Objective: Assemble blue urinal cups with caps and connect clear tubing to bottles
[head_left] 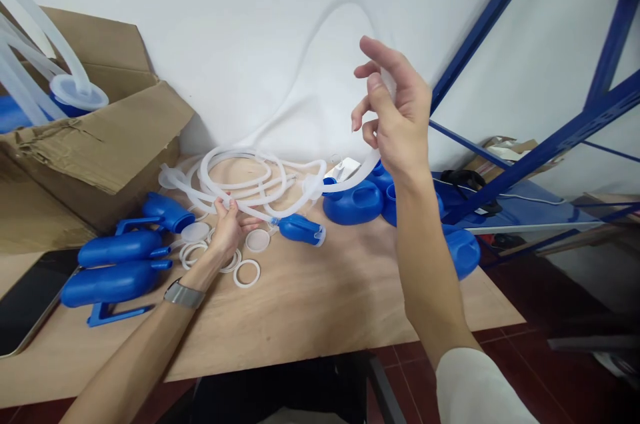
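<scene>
My left hand (227,227) is low over the table, its thumb and forefinger closed on a translucent white tube (245,209) and its other fingers stretched out. Raised in front of the wall, my right hand (395,107) has its fingers apart and loosely bent. A loop of tubing (367,167) rises past that hand, partly hidden by it; it shows between thumb and forefinger without a firm grip. Coiled tubing (240,174) lies behind my left hand. A small blue bottle-shaped part (300,229) with a clear end lies right of my left fingers.
Blue handled bottles (120,247) and white rings (247,273) lie at left, near a dark phone or tablet (35,297). A cardboard box (105,124) holds more tubing. More blue bottles (353,203) stand behind my right forearm. A blue metal rack (540,137) is at right.
</scene>
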Demonstrator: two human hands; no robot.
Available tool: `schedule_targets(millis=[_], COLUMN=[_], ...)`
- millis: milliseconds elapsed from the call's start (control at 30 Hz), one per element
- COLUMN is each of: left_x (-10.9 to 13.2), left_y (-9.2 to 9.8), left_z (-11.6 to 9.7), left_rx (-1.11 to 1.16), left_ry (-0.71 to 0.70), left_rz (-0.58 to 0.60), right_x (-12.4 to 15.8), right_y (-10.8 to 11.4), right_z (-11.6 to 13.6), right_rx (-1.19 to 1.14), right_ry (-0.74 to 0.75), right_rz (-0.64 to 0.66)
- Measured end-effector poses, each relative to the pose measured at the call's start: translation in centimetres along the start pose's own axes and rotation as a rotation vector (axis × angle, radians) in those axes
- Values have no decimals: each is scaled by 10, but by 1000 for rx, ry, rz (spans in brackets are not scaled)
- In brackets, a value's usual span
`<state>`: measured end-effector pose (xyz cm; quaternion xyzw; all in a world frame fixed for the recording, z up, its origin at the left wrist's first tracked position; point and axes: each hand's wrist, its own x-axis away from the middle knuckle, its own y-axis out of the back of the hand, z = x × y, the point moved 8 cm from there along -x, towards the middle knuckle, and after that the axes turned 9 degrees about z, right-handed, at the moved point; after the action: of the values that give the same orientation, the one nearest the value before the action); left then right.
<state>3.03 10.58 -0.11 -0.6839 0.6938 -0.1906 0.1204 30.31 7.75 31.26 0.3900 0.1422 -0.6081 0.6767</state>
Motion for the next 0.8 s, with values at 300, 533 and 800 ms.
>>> schedule_targets(millis=[300, 533, 800], left_x=[11, 35, 27], left_y=[-21, -52, -55], left_z=[9, 11, 0], left_rx=[-39, 32, 182], left_ry=[190, 314, 103], left_rz=[113, 249, 274], right_x=[16, 22, 35], right_y=[-57, -96, -121], right_z=[-30, -20, -15], right_rx=[125, 103, 156], right_ry=[131, 210, 124], right_rz=[-1, -88, 211])
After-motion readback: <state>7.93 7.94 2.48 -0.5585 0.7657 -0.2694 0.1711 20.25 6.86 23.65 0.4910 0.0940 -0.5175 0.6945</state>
